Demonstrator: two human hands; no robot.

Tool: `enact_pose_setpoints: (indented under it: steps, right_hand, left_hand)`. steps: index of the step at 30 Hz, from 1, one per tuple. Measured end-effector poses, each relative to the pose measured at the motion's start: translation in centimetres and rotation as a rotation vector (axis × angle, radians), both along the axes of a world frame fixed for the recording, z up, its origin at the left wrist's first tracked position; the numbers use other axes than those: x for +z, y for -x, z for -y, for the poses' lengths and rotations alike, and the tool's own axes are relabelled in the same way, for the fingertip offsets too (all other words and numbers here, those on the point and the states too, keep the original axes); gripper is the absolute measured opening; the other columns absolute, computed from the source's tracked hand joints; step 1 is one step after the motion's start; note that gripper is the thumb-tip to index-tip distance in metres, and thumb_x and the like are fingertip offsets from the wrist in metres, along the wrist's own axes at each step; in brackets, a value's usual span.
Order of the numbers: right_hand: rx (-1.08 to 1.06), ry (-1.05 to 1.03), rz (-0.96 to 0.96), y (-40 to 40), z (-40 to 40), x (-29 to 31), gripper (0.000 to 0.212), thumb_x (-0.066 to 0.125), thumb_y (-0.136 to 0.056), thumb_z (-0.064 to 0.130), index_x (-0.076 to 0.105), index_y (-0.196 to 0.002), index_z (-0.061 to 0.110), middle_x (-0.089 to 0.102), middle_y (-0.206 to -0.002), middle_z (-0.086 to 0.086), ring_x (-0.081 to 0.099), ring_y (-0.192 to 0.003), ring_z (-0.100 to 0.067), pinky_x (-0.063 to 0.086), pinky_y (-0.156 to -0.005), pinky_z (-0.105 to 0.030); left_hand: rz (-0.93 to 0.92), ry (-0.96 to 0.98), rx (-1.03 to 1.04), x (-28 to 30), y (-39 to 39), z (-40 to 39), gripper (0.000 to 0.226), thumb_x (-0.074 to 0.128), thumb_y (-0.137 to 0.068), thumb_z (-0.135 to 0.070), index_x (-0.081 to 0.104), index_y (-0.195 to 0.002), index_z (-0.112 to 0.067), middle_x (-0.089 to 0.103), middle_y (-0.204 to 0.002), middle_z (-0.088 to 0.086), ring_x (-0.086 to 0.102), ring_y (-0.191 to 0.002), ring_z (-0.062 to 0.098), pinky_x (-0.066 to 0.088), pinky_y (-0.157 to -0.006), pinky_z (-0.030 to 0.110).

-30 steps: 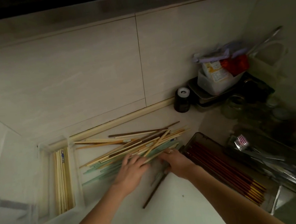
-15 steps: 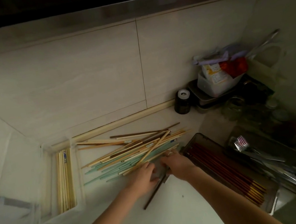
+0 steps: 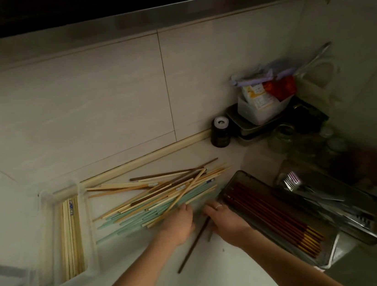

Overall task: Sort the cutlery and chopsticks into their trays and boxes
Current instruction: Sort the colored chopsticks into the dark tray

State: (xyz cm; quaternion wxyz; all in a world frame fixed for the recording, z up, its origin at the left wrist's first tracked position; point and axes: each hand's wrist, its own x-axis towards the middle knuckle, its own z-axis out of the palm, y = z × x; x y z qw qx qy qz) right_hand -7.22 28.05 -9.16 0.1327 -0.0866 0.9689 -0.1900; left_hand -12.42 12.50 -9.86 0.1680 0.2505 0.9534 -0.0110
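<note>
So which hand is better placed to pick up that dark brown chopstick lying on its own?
Probably the right hand: the dark chopstick runs just beside it, and the red-chopstick tray is on that side. The left hand rests at the pile.

This is a home kitchen. A tiled wall [image 3: 105, 101] meets a white counter [image 3: 225, 282], with food packets [image 3: 269, 89], jars [image 3: 220, 132] and cutlery [image 3: 322, 199] in the corner.
</note>
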Motion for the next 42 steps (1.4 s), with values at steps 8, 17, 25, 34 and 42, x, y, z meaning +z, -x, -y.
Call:
enact_pose_setpoints:
  steps: [8,17,25,34,42]
  right_hand:
    - [-0.040,0.091,-0.024,0.2,0.4,1.0,0.035,0.049,-0.090,0.013,0.047,-0.125,0.015,0.041,-0.139,-0.008,0.039,-0.125,-0.027,0.043,-0.100,-0.037]
    - [-0.025,-0.032,-0.318,1.2,-0.1,4.8,0.053,0.048,-0.094,0.015,0.035,-0.141,0.034,0.041,-0.144,-0.007,0.037,-0.132,-0.031,0.037,-0.103,-0.042]
    - [-0.167,-0.067,-0.402,-0.4,-4.1,6.5,0.020,0.052,-0.093,0.028,0.064,-0.108,0.024,0.062,-0.114,-0.001,0.053,-0.110,-0.025,0.036,-0.092,-0.039]
    - [-0.641,-0.054,-0.180,-7.3,-9.7,3.4,0.051,0.043,-0.093,0.004,0.046,-0.139,0.026,0.049,-0.136,-0.006,0.048,-0.122,-0.027,0.041,-0.104,-0.042]
    - [-0.595,-0.048,-0.253,-9.4,-8.5,3.1,0.056,0.046,-0.090,0.004,0.043,-0.140,0.028,0.043,-0.144,0.003,0.031,-0.139,-0.016,-0.001,-0.119,-0.041]
  left_hand:
    - [-0.069,-0.187,0.094,1.0,0.8,1.9,0.022,0.037,-0.098,-0.022,0.056,-0.108,-0.018,0.057,-0.112,0.011,0.061,-0.096,0.034,0.047,-0.074,0.039]
    - [-0.459,-0.361,-0.020,4.6,-0.3,4.5,0.036,0.080,-0.061,0.000,0.053,-0.080,-0.015,0.064,-0.069,0.006,0.063,-0.056,0.028,0.044,-0.044,0.026]
    - [-0.449,-0.514,-0.125,5.2,-0.8,0.9,0.022,0.069,-0.083,-0.012,0.060,-0.102,-0.010,0.066,-0.068,0.009,0.064,-0.053,0.029,0.048,-0.041,0.031]
    - [-0.074,-0.208,0.125,-0.1,-2.7,0.0,0.037,0.049,-0.095,-0.033,0.041,-0.125,-0.012,0.052,-0.123,0.007,0.056,-0.106,0.020,0.045,-0.087,0.028]
    - [0.049,-0.196,0.246,-0.5,-2.5,-1.4,0.036,0.037,-0.100,-0.014,0.038,-0.132,0.004,0.040,-0.136,0.022,0.047,-0.114,0.028,0.031,-0.060,0.010]
